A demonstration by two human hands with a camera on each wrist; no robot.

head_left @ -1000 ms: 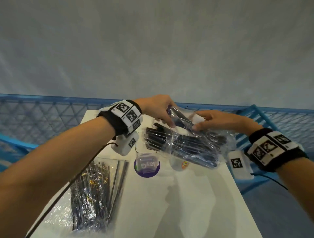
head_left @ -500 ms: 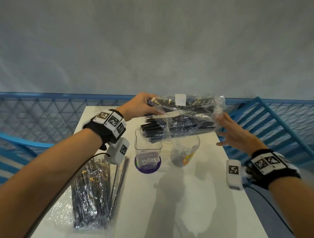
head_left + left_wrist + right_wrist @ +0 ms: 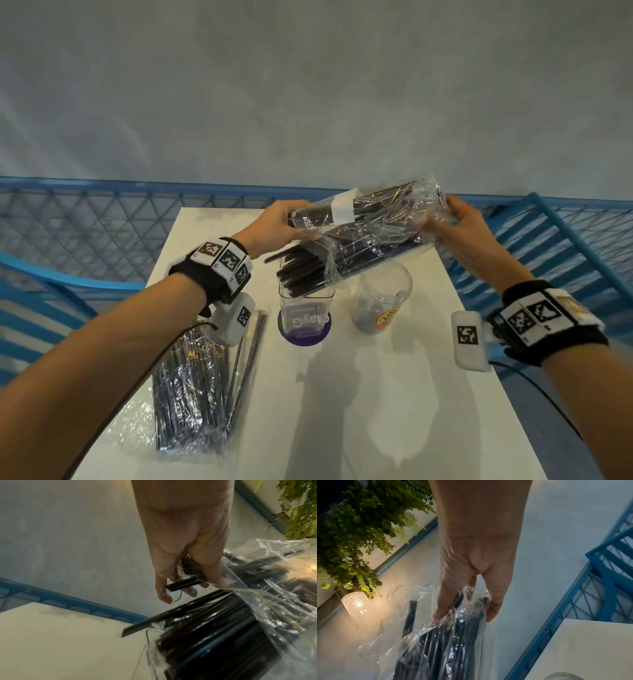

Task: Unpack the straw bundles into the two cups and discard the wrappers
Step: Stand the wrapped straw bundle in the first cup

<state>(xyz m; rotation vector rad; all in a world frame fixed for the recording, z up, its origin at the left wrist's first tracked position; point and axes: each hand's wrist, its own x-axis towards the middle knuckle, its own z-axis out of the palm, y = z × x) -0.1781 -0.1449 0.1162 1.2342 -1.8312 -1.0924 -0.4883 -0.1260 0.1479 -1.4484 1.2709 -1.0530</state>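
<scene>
I hold a clear wrapper full of black straws [image 3: 370,236] tilted over the table. My left hand [image 3: 287,222] grips its upper left end near a white label, pinching wrapper and a straw [image 3: 181,586]. My right hand [image 3: 452,226] pinches the crumpled far end of the wrapper [image 3: 467,609]. Black straws [image 3: 301,274] slide out of the open low end, their tips at the mouth of the square clear cup [image 3: 305,308]. A round clear cup [image 3: 380,305] stands just to its right with no straws in it. A second wrapped straw bundle [image 3: 195,387] lies at the table's left front.
The white table [image 3: 376,411] is narrow, ringed by a blue mesh railing [image 3: 85,222]. The square cup sits on a purple coaster [image 3: 301,337]. Wrist cameras and cables hang under both forearms. A lit glass lamp [image 3: 357,605] and green plants [image 3: 359,520] lie beyond the right hand.
The bundle has tipped from near level to slanting down left, and straws have slid out toward the square cup. My right hand, open half a second ago, has gripped the wrapper's far end.
</scene>
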